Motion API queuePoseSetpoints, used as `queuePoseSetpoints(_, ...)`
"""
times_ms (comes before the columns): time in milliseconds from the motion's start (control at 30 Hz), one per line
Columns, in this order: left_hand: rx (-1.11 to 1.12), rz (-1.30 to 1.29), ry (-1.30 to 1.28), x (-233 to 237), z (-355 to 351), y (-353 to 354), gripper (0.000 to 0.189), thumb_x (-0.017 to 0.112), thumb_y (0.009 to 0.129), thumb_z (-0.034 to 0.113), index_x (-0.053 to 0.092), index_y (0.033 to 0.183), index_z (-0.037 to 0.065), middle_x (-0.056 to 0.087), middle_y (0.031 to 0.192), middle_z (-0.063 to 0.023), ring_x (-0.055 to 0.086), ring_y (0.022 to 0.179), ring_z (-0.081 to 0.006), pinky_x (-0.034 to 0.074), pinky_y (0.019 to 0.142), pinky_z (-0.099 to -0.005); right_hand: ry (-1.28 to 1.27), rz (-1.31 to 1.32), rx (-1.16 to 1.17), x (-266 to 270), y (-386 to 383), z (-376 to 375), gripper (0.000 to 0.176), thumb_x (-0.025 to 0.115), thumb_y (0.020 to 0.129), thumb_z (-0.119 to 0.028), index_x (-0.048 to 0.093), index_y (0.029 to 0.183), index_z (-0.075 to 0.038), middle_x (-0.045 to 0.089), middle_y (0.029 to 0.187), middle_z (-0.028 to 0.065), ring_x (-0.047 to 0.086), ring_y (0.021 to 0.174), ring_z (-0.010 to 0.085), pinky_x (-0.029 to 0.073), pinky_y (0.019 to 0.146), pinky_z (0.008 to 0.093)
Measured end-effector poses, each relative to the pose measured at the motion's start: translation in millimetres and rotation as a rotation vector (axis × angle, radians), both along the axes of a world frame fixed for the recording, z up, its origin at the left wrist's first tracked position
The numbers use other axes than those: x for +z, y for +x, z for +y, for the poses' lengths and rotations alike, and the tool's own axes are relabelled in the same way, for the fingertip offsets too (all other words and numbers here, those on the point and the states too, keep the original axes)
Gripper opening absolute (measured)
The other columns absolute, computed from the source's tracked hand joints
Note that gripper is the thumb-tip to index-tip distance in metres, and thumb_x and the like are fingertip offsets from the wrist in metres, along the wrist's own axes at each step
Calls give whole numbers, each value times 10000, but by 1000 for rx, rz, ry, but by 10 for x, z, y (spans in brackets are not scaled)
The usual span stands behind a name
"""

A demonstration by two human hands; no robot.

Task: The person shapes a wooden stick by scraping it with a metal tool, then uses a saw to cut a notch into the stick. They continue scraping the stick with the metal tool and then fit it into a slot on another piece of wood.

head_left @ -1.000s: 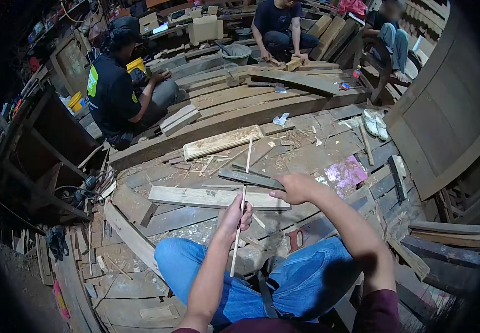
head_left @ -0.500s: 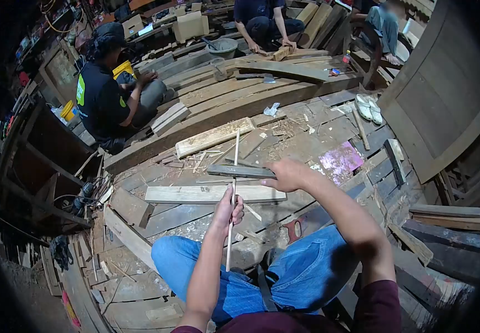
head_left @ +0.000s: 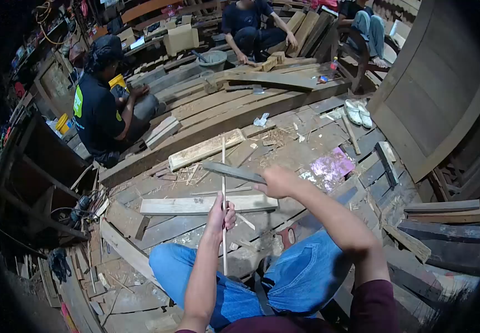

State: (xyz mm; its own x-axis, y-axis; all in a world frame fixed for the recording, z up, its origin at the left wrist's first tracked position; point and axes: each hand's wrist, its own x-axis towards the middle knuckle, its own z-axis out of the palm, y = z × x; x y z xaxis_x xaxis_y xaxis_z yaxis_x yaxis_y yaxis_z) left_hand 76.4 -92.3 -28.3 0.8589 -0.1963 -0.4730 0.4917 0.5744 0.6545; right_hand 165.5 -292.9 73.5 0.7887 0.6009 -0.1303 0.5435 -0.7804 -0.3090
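My left hand (head_left: 220, 217) is closed around a thin, pale wooden strip (head_left: 225, 252), which stands nearly upright in front of me. In my right hand (head_left: 280, 182) is a long, flat grey blade (head_left: 240, 172) like a machete, its handle hidden by my fingers. Pointing left, the blade crosses the strip above my left hand. A pale plank (head_left: 165, 206) lies on the floor beyond my left hand. Between that plank and my right leg rests a saw, its reddish handle (head_left: 286, 237) showing.
Wood shavings and scraps litter the plank floor. Farther off lie a pale board (head_left: 206, 150) and a long beam (head_left: 234, 122). One person (head_left: 104, 105) sits at left; others (head_left: 254, 30) sit at the back. White shoes (head_left: 358, 114) stand near a wooden panel (head_left: 434, 89) on the right.
My view has shifted slightly. The blade has risen a little relative to my left hand and the plank, and now slants more. Both hands keep their holds.
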Motion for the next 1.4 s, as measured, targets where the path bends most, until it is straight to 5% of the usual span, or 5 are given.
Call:
queuePoseSetpoints(233,3,6,178,112,-18,-18,522,468,921,619,492,732,133,321,412,47,277,301,-96,222,314,-239,277,-47,-56,149,-39,7,379,634,866,-338,621,1130,-67,678,896,220,648,893,398,529,800,477)
queuePoseSetpoints(400,-9,-9,46,90,33,-51,280,583,914,303,459,720,144,317,426,39,291,319,-88,232,330,-238,-170,103,20,0,-28,-15,386,630,854,-304,616,1095,-2,661,938,260,641,925,409,515,839,468)
queuePoseSetpoints(533,51,-36,55,-21,93,-58,313,577,900,223,422,637,154,362,433,22,318,315,-103,240,323,-263,182,-61,-13,-34,61,-22,418,644,856,-339,602,1088,6,663,929,254,644,907,406,515,810,475)
queuePoseSetpoints(800,80,-26,-64,-140,158,13,263,512,911,280,455,700,133,341,427,19,305,318,-122,247,325,-277,-290,66,53,-178,73,97,361,630,839,-296,663,998,26,663,1030,235,640,975,388,513,845,458)
queuePoseSetpoints(1400,378,-98,-78,-33,163,494,327,415,934,412,424,720,165,351,456,30,341,335,-114,267,317,-254,-401,99,-271,-884,689,-257,321,651,761,-175,704,1069,-100,661,1157,147,631,1075,309,507,892,431)
